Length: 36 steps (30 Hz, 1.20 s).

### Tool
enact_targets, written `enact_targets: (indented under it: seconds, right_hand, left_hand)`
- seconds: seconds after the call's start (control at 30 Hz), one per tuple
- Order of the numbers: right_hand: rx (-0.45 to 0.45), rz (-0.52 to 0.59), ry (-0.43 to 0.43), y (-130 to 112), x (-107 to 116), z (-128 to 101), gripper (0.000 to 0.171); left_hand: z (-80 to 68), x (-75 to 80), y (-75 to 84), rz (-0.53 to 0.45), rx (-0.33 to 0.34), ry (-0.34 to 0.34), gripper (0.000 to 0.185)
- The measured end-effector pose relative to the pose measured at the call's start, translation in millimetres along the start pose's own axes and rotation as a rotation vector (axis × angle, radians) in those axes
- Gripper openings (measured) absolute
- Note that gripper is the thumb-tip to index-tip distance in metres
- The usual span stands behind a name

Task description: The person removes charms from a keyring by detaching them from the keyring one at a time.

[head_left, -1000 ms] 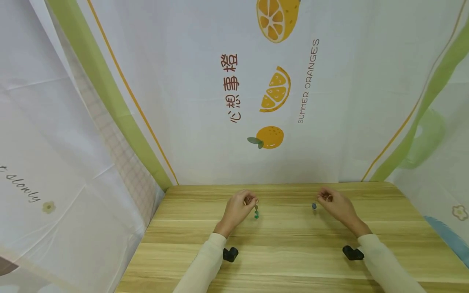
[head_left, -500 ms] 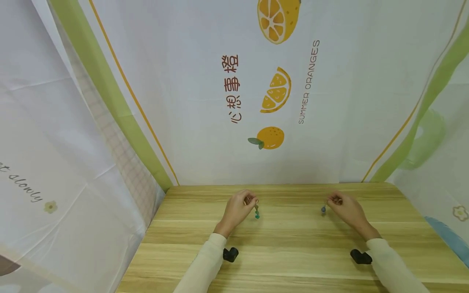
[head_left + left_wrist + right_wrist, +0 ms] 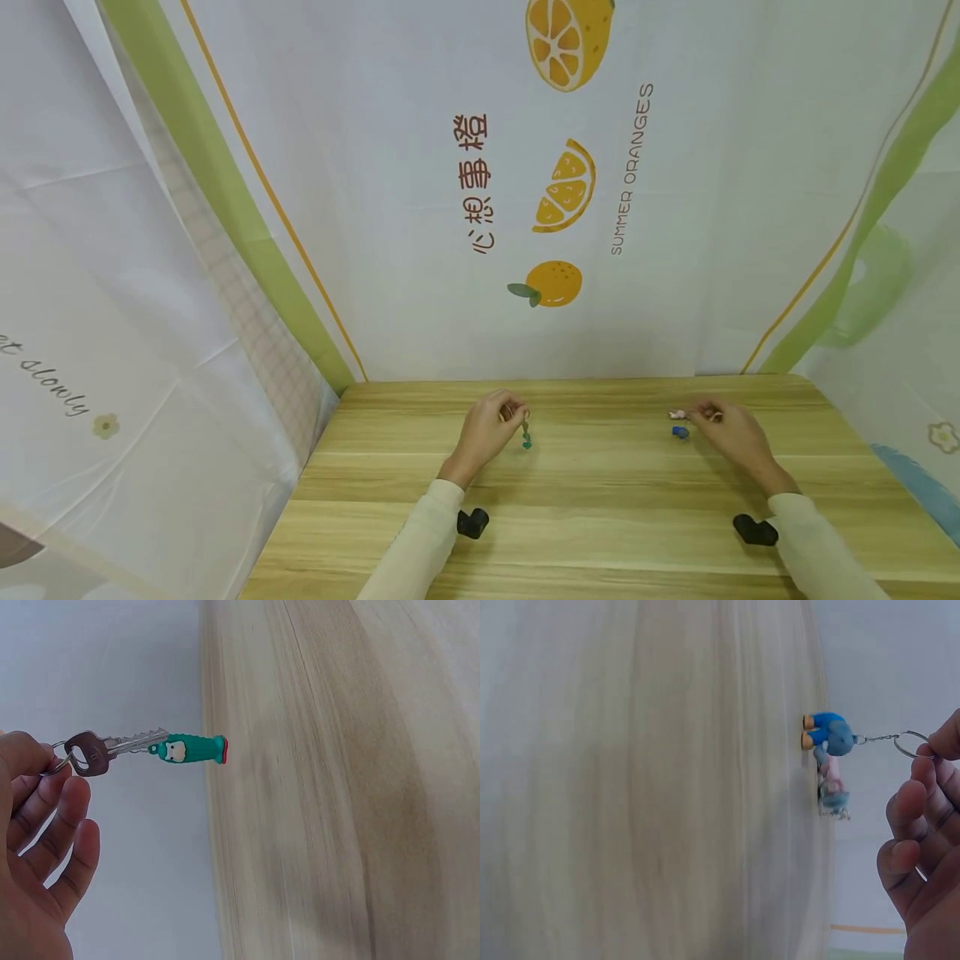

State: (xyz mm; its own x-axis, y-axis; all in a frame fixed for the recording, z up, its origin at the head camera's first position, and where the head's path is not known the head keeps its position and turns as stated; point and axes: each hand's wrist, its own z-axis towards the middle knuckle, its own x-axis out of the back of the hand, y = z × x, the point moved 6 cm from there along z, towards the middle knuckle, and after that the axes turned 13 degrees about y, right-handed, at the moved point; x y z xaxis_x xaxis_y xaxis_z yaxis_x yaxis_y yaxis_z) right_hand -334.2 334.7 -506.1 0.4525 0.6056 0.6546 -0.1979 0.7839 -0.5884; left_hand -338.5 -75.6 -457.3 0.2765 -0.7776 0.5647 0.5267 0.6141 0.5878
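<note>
Wooden table [image 3: 570, 508] — both hands hang key rings just above its far edge. The left hand [image 3: 483, 433] pinches a key [image 3: 101, 750] with a green charm [image 3: 187, 748]. The right hand [image 3: 731, 433] pinches a ring with a blue charm [image 3: 829, 735]. Neither is set down yet.

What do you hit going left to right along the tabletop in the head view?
Left wrist camera → left hand → green keychain charm → blue figure charm → right hand. The right wrist camera overlaps the right hand's span, so it is left out.
</note>
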Motion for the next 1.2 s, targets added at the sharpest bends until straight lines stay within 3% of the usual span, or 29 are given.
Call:
enact_targets:
  seconds: [0.47, 1.2]
  right_hand:
    - [-0.06, -0.051, 0.016, 27, 7, -1, 0.025]
    - [-0.206, -0.159, -0.183, 49, 9, -6, 0.037]
  left_hand:
    - [0.2, -0.3, 0.8, 0.01, -0.001, 0.001, 0.016]
    - [2.0, 0.9, 1.0, 0.005, -0.025, 0.014, 0.015]
